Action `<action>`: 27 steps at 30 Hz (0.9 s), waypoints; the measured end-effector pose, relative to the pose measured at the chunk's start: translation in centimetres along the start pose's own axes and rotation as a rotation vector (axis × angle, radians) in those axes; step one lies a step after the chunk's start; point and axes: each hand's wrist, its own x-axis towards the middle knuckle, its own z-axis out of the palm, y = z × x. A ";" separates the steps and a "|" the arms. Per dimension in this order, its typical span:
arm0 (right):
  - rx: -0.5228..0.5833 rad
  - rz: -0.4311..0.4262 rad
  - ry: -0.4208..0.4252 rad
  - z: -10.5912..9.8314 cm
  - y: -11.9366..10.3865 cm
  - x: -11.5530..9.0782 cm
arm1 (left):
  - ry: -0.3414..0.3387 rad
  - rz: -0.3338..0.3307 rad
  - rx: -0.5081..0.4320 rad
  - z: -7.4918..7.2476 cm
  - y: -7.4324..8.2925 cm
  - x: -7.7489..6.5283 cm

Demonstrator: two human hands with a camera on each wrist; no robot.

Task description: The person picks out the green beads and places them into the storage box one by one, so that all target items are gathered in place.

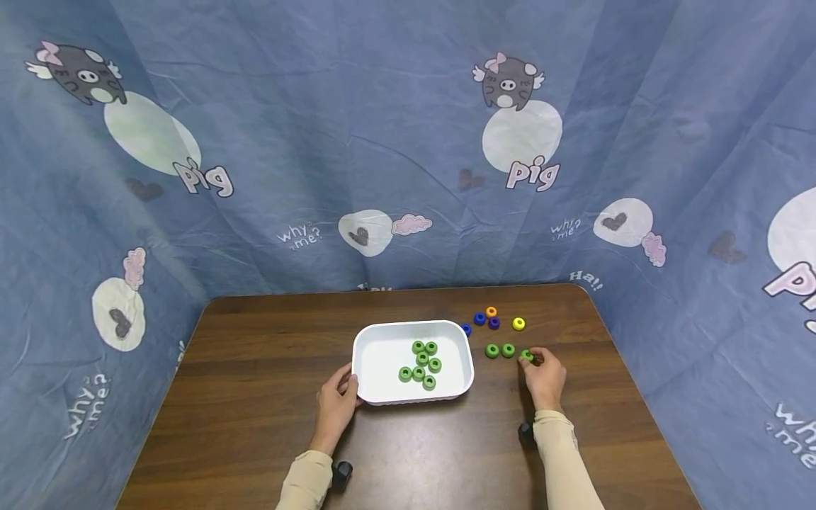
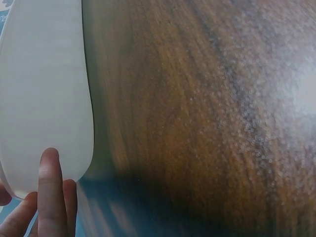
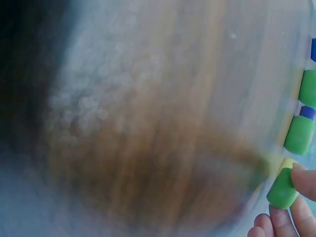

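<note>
A white rectangular tray (image 1: 413, 400) with rounded corners stands on the table and has several green beads (image 1: 418, 374), each with a hole in the middle, in its middle and right part. The left hand (image 1: 336, 409) grips the tray's left end, its thumb at the rim. From the left wrist, the tray's pale side (image 2: 47, 89) shows with fingers against it. To the right of the tray, the right hand (image 1: 545, 379) pinches a green bead (image 3: 282, 189) between thumb and fingers. Two more green beads (image 1: 508, 350) lie in a row just left of that hand.
Behind the green row lie blue beads (image 1: 480, 319), a dark purple bead (image 1: 494, 323), an orange bead (image 1: 491, 312) and a yellow bead (image 1: 519, 324). The brown wooden table (image 1: 268, 368) ends at a blue patterned curtain (image 1: 408, 142) at the back and sides.
</note>
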 end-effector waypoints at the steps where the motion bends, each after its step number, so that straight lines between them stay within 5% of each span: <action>1: 0.000 0.001 0.001 -0.1 -0.1 -0.1 | -0.001 0.002 0.000 0.0 0.0 0.0; 27: 0.106 -0.240 0.019 -0.9 -8.3 -2.7 | -0.004 -0.005 0.004 -0.1 0.1 0.0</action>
